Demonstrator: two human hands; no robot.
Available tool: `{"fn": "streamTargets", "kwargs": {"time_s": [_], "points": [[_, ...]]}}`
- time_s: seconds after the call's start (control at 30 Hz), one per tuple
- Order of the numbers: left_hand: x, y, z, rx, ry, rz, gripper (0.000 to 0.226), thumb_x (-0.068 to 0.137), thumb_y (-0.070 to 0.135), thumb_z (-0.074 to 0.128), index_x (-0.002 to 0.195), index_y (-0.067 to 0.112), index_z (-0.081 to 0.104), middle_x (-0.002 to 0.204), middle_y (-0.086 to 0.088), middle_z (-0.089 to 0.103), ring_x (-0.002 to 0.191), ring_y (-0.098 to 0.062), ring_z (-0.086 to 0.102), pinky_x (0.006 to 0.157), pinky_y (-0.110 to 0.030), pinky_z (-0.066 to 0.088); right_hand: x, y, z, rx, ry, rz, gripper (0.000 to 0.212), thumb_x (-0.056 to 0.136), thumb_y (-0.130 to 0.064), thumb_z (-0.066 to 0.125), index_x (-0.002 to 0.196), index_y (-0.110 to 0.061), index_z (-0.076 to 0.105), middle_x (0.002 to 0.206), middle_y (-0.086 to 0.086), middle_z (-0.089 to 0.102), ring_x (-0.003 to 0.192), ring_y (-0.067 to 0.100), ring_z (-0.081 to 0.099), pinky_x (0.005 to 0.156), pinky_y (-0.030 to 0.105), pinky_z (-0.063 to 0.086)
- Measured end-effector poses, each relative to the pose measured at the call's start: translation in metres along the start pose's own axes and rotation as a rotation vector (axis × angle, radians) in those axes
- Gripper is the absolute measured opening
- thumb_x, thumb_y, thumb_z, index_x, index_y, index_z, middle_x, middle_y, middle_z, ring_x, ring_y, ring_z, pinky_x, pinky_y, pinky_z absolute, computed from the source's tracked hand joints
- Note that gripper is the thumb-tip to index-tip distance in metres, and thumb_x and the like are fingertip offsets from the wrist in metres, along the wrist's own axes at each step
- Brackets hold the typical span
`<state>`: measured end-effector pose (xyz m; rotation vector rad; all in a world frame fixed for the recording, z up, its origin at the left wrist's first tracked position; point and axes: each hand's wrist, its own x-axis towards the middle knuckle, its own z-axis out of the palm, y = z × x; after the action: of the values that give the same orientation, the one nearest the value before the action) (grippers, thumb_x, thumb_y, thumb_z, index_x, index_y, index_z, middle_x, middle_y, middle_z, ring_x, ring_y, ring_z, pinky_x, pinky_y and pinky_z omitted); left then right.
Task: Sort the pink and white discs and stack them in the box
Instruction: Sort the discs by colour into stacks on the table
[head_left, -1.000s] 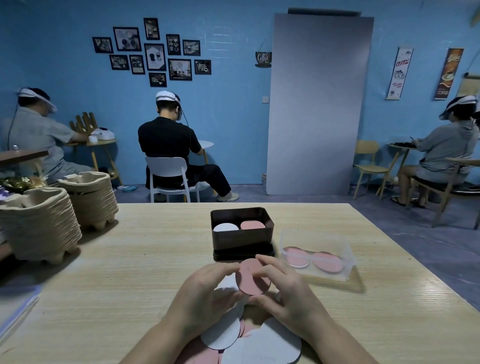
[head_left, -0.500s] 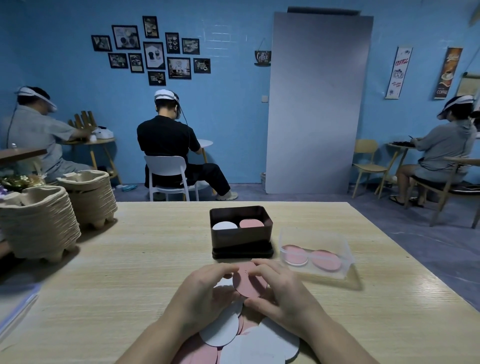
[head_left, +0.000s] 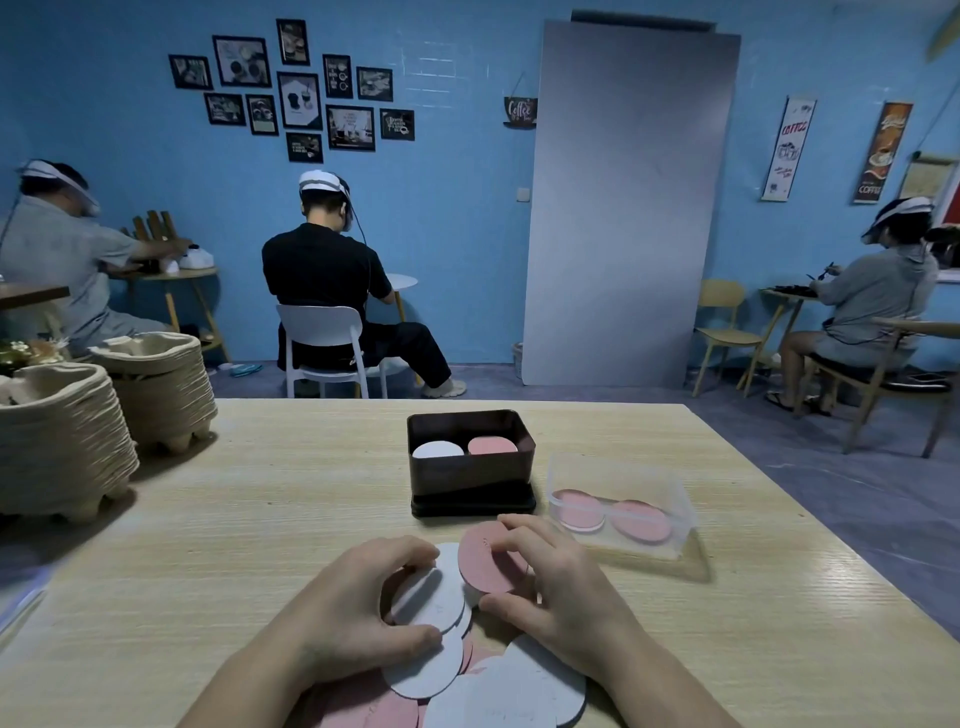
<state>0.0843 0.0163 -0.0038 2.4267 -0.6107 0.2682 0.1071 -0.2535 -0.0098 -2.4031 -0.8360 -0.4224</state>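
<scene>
My hands cover the middle of the disc pile; its 6 o'clock side is cut by the frame edge. Dark box wall hides stack heights inside. Can't count the discs under my left hand.

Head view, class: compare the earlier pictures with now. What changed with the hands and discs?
The left hand has taken hold of a white disc. The right hand keeps its pink disc, now slightly lower. The dark box and clear tub stayed put.
</scene>
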Motion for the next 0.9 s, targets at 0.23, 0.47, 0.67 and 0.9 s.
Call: {"fn": "streamTargets", "kwargs": {"time_s": [0.23, 0.47, 0.67, 0.9], "points": [[0.003, 0.003, 0.002, 0.039, 0.231, 0.089, 0.057, 0.074, 0.051, 0.079, 0.124, 0.030, 0.059, 0.113, 0.024, 0.061, 0.109, 0.002, 0.057, 0.089, -0.019, 0.046, 0.001, 0.002, 0.002, 0.001, 0.000, -0.011, 0.043, 0.081, -0.055, 0.072, 0.116, -0.033, 0.058, 0.142, -0.012, 0.050, 0.134, 0.000, 0.039, 0.105, 0.008, 0.024], [0.005, 0.004, 0.001, 0.103, 0.333, 0.130, 0.064, 0.079, 0.049, 0.075, 0.133, 0.019, 0.058, 0.120, 0.011, 0.065, 0.111, -0.007, 0.059, 0.094, -0.021, 0.045, 0.001, 0.004, 0.004, -0.013, 0.031, 0.015, 0.042, 0.082, -0.060, 0.067, 0.114, -0.033, 0.057, 0.143, -0.011, 0.049, 0.135, 0.004, 0.040, 0.106, 0.013, 0.028], [0.011, 0.010, 0.016, 0.122, 0.271, 0.201, 0.070, 0.079, 0.053, 0.073, 0.137, 0.021, 0.054, 0.128, 0.010, 0.064, 0.117, -0.007, 0.058, 0.098, -0.019, 0.043, 0.002, 0.000, 0.004, -0.038, 0.033, -0.072, 0.046, 0.085, -0.054, 0.068, 0.124, -0.035, 0.053, 0.143, -0.012, 0.049, 0.135, -0.001, 0.037, 0.108, 0.016, 0.030], [0.021, 0.017, 0.025, 0.119, 0.208, 0.268, 0.076, 0.080, 0.071, 0.066, 0.137, 0.024, 0.050, 0.127, 0.007, 0.066, 0.111, -0.010, 0.061, 0.089, -0.024, 0.048, 0.002, -0.002, 0.005, -0.025, 0.055, -0.148, 0.027, 0.089, -0.049, 0.068, 0.099, -0.029, 0.053, 0.142, -0.009, 0.050, 0.133, 0.007, 0.043, 0.102, 0.029, 0.043]]}}
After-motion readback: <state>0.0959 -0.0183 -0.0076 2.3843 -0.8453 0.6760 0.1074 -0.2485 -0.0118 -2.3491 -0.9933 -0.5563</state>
